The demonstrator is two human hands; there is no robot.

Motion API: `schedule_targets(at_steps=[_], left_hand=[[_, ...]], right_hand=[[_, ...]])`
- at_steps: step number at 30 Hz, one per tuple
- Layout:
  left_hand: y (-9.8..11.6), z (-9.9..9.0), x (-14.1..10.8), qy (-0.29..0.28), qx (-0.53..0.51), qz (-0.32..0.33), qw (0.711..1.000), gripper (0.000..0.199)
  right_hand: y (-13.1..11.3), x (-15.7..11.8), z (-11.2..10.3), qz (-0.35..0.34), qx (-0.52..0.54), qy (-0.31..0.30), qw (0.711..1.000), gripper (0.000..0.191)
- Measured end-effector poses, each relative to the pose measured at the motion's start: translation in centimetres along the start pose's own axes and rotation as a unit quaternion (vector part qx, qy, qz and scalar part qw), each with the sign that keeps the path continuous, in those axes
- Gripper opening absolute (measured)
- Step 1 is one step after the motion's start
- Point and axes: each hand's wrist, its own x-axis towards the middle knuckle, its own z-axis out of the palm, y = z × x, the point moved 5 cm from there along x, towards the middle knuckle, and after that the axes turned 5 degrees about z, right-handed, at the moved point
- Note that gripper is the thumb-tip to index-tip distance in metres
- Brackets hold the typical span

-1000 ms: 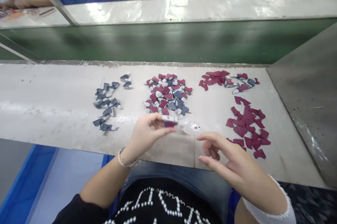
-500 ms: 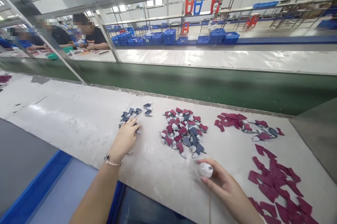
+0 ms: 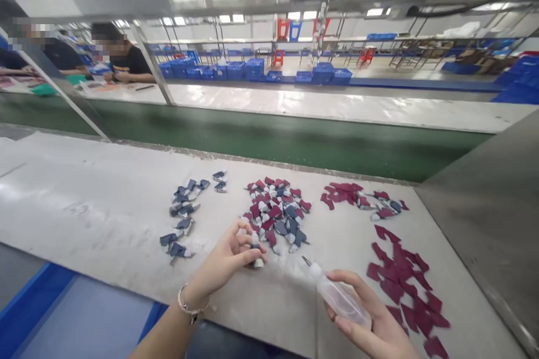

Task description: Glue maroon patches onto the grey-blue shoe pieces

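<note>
My left hand (image 3: 229, 255) has its fingers closed around a small grey-and-white piece (image 3: 256, 255), just in front of the central pile of maroon, grey and white pieces (image 3: 275, 210). In my right hand (image 3: 362, 308) is a translucent white squeeze bottle (image 3: 342, 297), tilted, its thin metal tip pointing up and left toward the pile. Dark grey pieces (image 3: 183, 210) lie in a loose column left of the pile. Flat maroon pieces (image 3: 400, 266) are spread to the right of my right hand.
More maroon pieces (image 3: 341, 193) and a few mixed ones (image 3: 383, 207) lie at the back right. A metal panel (image 3: 484, 201) borders the table on the right. Beyond the green strip (image 3: 252, 137), a person in black (image 3: 128, 61) sits at another table. Blue bins (image 3: 63, 303) are below the near edge.
My left hand has moved right from the grey pieces and now holds a piece. The bottle has turned from end-on to side view, tip toward upper left. The camera view has shifted right.
</note>
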Motion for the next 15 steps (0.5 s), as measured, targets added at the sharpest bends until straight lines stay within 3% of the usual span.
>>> schedule_targets(at_steps=[2,4,6,8,11,15], left_hand=[[-1.1,3.0,-0.6,-0.022,-0.15,-0.052,0.987,0.054],[-1.9,4.8,-1.1,-0.029,-0.218,-0.087,0.972,0.055],[-2.3,5.7,-1.5,-0.037,-0.237,-0.1,0.966,0.053],[-2.2,6.0,-1.9,-0.047,-0.242,-0.103,0.964,0.063],[-1.4,6.3,-2.8,-0.056,-0.19,-0.112,0.974,0.071],[0.3,6.4,-3.6,-0.058,0.003,-0.079,0.995,0.062]], right_hand=[[-0.2,-1.1,0.1,0.022,0.05,-0.021,0.998,0.071],[-0.6,-2.2,0.3,0.035,0.12,-0.046,0.991,0.084],[-1.2,-3.0,0.4,0.027,0.155,-0.052,0.986,0.075],[-1.9,-3.4,0.2,-0.006,0.137,-0.043,0.99,0.055],[-3.2,-3.4,0.0,-0.058,0.09,-0.048,0.993,0.043],[-5.4,-3.6,0.9,-0.131,-0.011,-0.067,0.989,0.039]])
